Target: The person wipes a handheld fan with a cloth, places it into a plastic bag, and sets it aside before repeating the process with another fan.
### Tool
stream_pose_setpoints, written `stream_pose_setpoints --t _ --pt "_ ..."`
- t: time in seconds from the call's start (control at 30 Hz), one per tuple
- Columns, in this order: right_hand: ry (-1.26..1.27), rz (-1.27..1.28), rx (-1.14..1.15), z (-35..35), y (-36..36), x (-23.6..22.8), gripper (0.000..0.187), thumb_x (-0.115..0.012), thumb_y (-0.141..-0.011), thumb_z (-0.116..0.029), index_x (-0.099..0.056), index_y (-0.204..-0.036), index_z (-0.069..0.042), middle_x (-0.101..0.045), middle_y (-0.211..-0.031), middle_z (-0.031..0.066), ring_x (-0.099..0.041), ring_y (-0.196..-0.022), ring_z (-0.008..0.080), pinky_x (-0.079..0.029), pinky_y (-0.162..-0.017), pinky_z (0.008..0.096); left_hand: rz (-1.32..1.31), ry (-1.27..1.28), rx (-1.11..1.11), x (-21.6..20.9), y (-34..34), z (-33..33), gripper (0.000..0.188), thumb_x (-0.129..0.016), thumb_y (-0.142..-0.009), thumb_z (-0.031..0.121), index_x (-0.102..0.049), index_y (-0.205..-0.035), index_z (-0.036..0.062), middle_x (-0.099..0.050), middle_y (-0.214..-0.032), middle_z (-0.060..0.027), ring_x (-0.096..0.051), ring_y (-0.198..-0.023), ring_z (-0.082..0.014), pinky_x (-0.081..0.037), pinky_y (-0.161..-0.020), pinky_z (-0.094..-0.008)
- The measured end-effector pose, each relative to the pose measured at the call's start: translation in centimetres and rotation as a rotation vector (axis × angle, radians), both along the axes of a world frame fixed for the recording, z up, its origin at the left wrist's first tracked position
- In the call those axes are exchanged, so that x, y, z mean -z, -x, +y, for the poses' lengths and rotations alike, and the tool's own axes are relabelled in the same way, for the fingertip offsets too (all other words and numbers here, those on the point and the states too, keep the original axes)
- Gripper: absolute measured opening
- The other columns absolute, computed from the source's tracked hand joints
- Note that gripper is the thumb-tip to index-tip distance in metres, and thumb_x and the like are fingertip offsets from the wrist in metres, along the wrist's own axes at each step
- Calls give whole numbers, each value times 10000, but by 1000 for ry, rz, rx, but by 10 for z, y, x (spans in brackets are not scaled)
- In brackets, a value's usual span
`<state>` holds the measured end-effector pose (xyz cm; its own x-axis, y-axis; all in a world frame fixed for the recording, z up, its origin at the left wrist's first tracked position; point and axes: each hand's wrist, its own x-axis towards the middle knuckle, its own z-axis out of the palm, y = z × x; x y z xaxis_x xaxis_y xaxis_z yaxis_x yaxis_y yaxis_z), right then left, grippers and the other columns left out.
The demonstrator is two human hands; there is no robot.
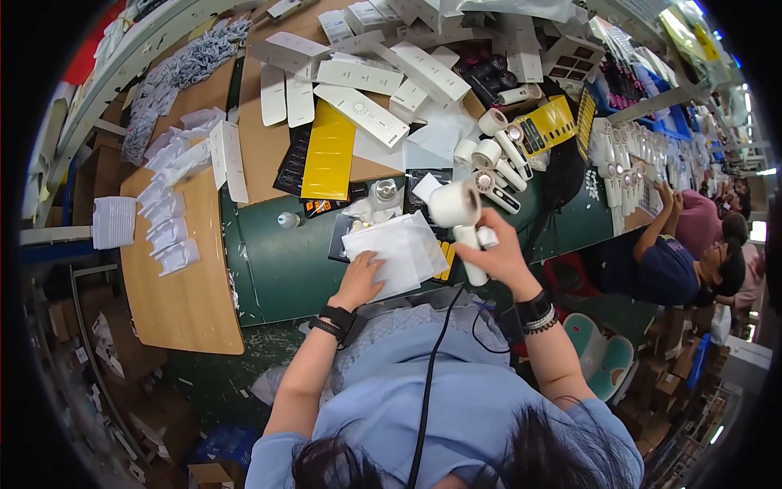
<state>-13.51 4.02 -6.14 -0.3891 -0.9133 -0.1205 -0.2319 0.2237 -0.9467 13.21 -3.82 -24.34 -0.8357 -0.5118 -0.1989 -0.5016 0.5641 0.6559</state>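
Here, the right hand (pixel 503 257) grips a white hairdryer (pixel 453 204), the left hand (pixel 357 282) spread on white pouches (pixel 396 254).

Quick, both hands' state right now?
Left hand: open, resting on the white pouches.
Right hand: closed on a white hair dryer.

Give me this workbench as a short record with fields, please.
Left hand: on flat white pouches
Right hand: gripping a white handheld device with a round head
Far side: white boxes, yellow sheet
Right of boxes: similar white devices, in a cluster
Worktop: green
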Motion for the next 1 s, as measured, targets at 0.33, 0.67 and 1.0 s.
stream_pose_setpoints --t 0.33,0.67,1.0 --pt "123 376 -65 -31 -50 -49 480 -746 -629 -140 -519 -1032 -10 -570 -865 95 -570 -796 189 -455 -725 275 805 -946 -320 -164 90 -8 461 -403 -950 328 -356 -1304 37 -475 -1241 -124 -422 -1203 -233 -351 -993 -359" --pt "317 -592 -178 -33 -14 -73 434 -538 -769 -73 -466 -1186 18 -503 -949 74 -494 -858 132 -409 -759 272 929 -1434 -375 -227 75 -42 613 -187 -948 518 -419 -1220 21 -554 -1090 -118 -554 -953 -176 -470 -814 -350" --pt "684 -362 81 -54 -52 -108 305 -535 -776 71 -527 -1074 8 -511 -936 75 -508 -864 129 -418 -725 238 1020 -1489 -385 -276 59 -49 736 -117 -907 607 -413 -1225 13 -550 -932 -78 -545 -809 -154 -473 -735 -322"
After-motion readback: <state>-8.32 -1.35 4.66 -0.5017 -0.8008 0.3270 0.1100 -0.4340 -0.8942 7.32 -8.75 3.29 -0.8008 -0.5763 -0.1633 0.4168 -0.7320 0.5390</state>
